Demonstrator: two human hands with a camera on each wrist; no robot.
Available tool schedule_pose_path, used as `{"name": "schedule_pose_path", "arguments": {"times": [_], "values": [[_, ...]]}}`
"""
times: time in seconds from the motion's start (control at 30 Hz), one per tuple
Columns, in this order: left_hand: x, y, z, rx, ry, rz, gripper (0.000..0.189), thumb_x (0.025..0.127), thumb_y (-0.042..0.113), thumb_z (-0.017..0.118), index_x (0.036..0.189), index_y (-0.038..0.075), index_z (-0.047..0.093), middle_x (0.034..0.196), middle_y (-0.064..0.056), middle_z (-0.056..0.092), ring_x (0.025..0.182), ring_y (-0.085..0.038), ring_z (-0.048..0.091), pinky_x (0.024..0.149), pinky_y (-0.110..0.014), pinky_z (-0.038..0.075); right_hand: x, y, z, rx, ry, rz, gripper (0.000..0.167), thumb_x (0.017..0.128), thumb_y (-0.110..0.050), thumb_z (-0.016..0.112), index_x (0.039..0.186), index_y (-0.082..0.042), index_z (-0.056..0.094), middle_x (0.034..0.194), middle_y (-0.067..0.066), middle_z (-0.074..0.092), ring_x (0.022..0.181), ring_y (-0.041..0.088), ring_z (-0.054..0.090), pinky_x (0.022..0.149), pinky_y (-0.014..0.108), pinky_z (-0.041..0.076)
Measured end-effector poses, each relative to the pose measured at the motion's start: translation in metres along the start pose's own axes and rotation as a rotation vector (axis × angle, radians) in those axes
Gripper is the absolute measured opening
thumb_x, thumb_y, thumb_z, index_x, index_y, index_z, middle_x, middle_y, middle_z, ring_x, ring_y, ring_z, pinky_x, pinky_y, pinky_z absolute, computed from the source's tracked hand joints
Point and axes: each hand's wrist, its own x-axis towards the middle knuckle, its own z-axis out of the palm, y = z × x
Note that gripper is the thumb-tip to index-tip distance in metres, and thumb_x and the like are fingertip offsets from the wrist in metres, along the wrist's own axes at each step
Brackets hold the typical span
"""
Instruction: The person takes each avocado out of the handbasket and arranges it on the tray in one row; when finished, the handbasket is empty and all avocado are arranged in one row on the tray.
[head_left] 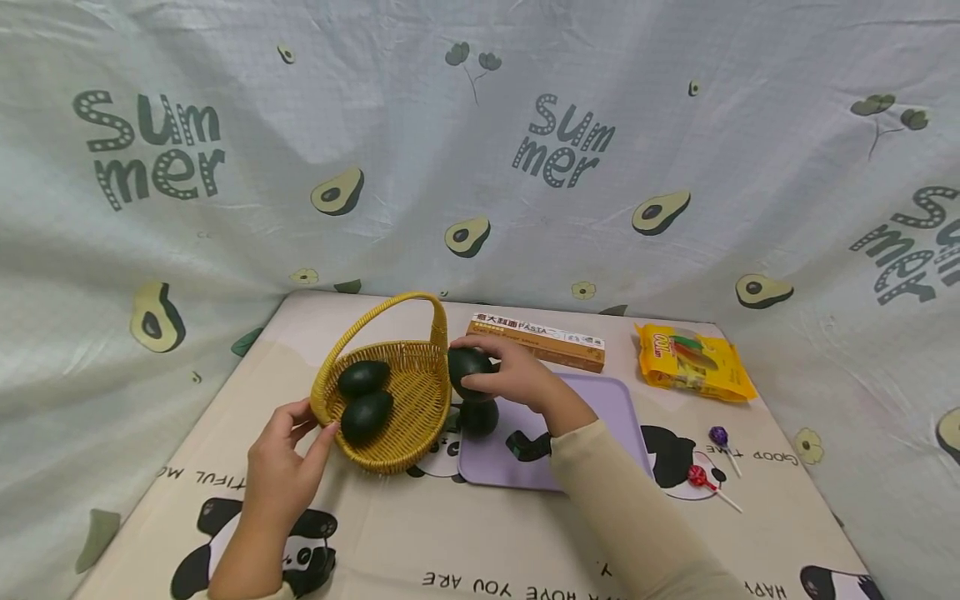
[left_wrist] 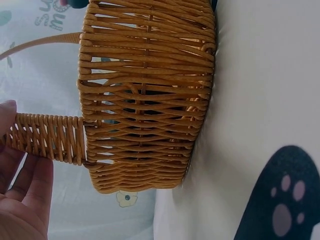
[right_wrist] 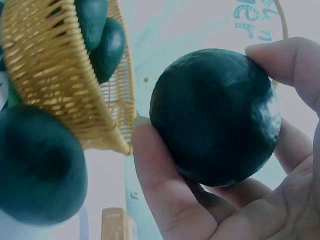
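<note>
My left hand (head_left: 281, 467) grips the foot of the handle on a yellow wicker basket (head_left: 412, 408); in the left wrist view the thumb and fingers pinch the woven handle (left_wrist: 47, 137). Two dark green avocados (head_left: 367, 418) lie in the basket's left part. Held in my right hand (head_left: 525, 379) is another avocado (head_left: 467, 372), raised beside the basket's right rim; the right wrist view shows fingers and thumb curled round this avocado (right_wrist: 215, 117). Below it, a further avocado (head_left: 478, 419) rests on the left edge of a lilac tray (head_left: 600, 396).
A dark curved object (head_left: 527, 446) lies on the tray, partly behind the right sleeve. Behind the tray stands a pasta box (head_left: 536, 342). To the right are a yellow snack bag (head_left: 693, 364), a purple lollipop (head_left: 718, 436) and a red lollipop (head_left: 698, 476). A printed curtain borders the table.
</note>
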Motion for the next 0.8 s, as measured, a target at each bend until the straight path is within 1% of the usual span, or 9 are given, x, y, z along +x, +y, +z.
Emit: {"name": "schedule_pose_path", "arguments": {"times": [0.13, 0.2, 0.4, 0.53, 0.67, 0.8], "values": [[-0.001, 0.000, 0.000, -0.003, -0.003, 0.000, 0.047, 0.086, -0.002, 0.080, 0.127, -0.003, 0.058, 0.123, -0.016, 0.068, 0.115, -0.031, 0.069, 0.096, 0.003, 0.041, -0.003, 0.007, -0.003, -0.059, 0.018, -0.026, 0.063, 0.084, -0.025, 0.084, 0.140, -0.038, 0.060, 0.148, -0.003, 0.052, 0.121, 0.029, 0.059, 0.091, 0.045, 0.062], [-0.002, -0.001, 0.000, 0.001, -0.002, -0.001, 0.047, 0.086, -0.002, 0.080, 0.126, -0.003, 0.058, 0.123, -0.016, 0.068, 0.115, -0.031, 0.069, 0.096, 0.004, 0.041, -0.005, 0.009, -0.004, -0.067, 0.018, -0.033, 0.067, 0.081, -0.022, 0.087, 0.140, -0.038, 0.059, 0.148, -0.002, 0.053, 0.122, 0.029, 0.059, 0.095, 0.045, 0.061], [-0.001, 0.000, -0.001, 0.007, 0.002, 0.010, 0.046, 0.085, -0.002, 0.080, 0.126, -0.004, 0.058, 0.123, -0.017, 0.068, 0.114, -0.032, 0.069, 0.096, 0.004, 0.041, -0.010, 0.013, -0.004, -0.080, 0.049, -0.010, 0.068, 0.079, -0.017, 0.087, 0.138, -0.033, 0.057, 0.147, 0.003, 0.052, 0.127, 0.033, 0.056, 0.096, 0.048, 0.060], [0.000, 0.000, -0.001, 0.001, 0.002, 0.016, 0.046, 0.085, -0.003, 0.080, 0.126, -0.004, 0.058, 0.123, -0.017, 0.068, 0.114, -0.032, 0.069, 0.096, 0.004, 0.041, -0.013, 0.017, -0.006, -0.084, 0.078, 0.011, 0.070, 0.079, -0.017, 0.086, 0.140, -0.035, 0.056, 0.148, 0.004, 0.052, 0.129, 0.033, 0.054, 0.096, 0.048, 0.059], [0.000, 0.001, -0.001, -0.002, 0.000, 0.012, 0.046, 0.085, -0.003, 0.080, 0.126, -0.004, 0.058, 0.123, -0.016, 0.068, 0.115, -0.031, 0.069, 0.096, 0.003, 0.041, -0.017, 0.021, -0.008, -0.074, 0.107, 0.033, 0.077, 0.078, -0.018, 0.086, 0.145, -0.038, 0.053, 0.148, 0.006, 0.053, 0.130, 0.032, 0.055, 0.097, 0.048, 0.058], [0.000, 0.001, -0.001, 0.000, 0.000, 0.007, 0.046, 0.086, -0.002, 0.080, 0.126, -0.004, 0.058, 0.123, -0.016, 0.068, 0.115, -0.032, 0.069, 0.096, 0.004, 0.041, -0.020, 0.027, -0.010, -0.059, 0.143, 0.060, 0.082, 0.076, -0.019, 0.088, 0.147, -0.036, 0.051, 0.145, 0.007, 0.055, 0.127, 0.031, 0.056, 0.098, 0.050, 0.057]]}}
